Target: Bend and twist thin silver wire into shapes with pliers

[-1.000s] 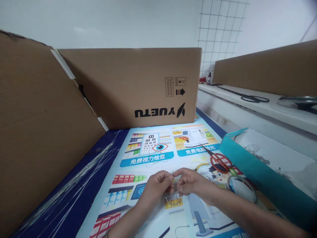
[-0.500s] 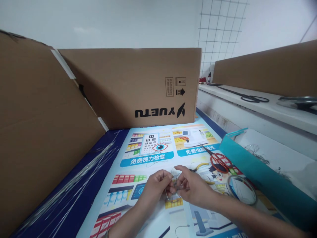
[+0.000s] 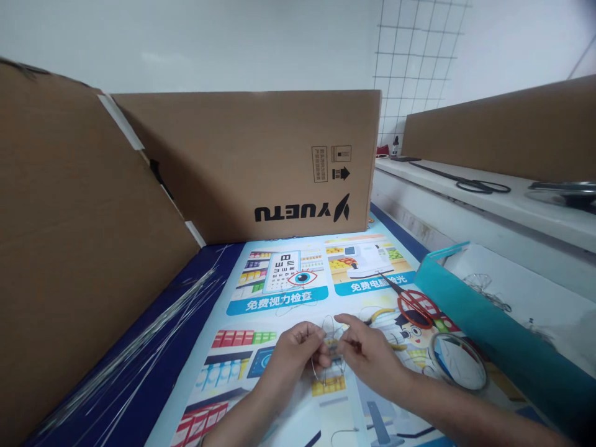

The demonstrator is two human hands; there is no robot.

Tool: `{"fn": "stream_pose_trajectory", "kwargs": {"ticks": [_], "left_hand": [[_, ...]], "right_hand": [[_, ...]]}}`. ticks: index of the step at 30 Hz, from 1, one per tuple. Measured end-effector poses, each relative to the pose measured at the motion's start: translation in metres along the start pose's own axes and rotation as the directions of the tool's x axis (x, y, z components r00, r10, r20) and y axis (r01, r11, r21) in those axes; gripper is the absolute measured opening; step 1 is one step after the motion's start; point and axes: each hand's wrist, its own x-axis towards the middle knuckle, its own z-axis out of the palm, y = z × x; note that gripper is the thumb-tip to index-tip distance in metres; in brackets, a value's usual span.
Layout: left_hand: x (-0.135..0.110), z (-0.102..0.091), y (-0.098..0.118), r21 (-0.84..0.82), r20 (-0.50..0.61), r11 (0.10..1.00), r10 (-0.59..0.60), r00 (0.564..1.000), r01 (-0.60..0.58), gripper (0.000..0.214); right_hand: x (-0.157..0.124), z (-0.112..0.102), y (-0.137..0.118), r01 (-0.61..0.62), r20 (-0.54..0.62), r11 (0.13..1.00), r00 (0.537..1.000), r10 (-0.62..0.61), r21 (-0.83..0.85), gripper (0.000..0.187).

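My left hand (image 3: 298,351) and my right hand (image 3: 365,351) meet over the printed poster mat (image 3: 279,298), low in the middle of the view. Both pinch a thin wire bent into small loops (image 3: 329,354), the fingertips close together around it. The wire's loops hang between and below the fingers. Red-handled scissors (image 3: 412,307) lie just right of my right hand, with a roll of clear tape (image 3: 459,360) nearer the front.
Cardboard boxes stand at the back (image 3: 251,161) and along the left (image 3: 69,248). A bundle of straight thin wires (image 3: 135,347) lies on the blue table at left. A teal-walled tray (image 3: 488,329) with wire pieces sits at right; a white shelf (image 3: 470,198) carries black scissors.
My right hand's fingers have shifted slightly on the wire loops, and the view has drifted a little. Both hands stay at the same spot over the mat.
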Motion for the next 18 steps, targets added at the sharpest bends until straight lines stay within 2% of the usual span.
{"fn": "stream_pose_trajectory", "kwargs": {"ticks": [3,9,13,16,18], "left_hand": [[0.002,-0.001,0.000,0.000,-0.010,1.000,-0.008,1.000,0.008,0.024],[0.004,-0.005,0.001,0.014,-0.042,1.000,-0.026,0.999,0.027,0.024],[0.004,-0.007,0.003,0.056,-0.044,0.998,-0.029,0.999,0.032,0.024],[0.007,-0.010,0.002,0.103,-0.066,0.994,-0.030,0.997,0.037,0.024],[0.009,-0.011,0.000,0.145,-0.084,0.988,-0.034,0.996,0.046,0.024]], "right_hand": [[0.002,-0.001,0.002,-0.028,-0.028,0.999,0.999,0.028,0.019,0.035],[0.005,-0.010,0.002,-0.044,0.033,0.998,0.998,0.045,-0.043,0.031],[0.011,-0.018,0.007,-0.059,0.033,0.994,0.998,0.062,-0.096,0.027],[0.017,-0.031,0.007,-0.062,0.023,0.969,0.997,0.069,-0.239,0.019],[0.020,-0.041,0.006,0.003,0.065,0.909,0.998,0.027,-0.418,0.016]]}}
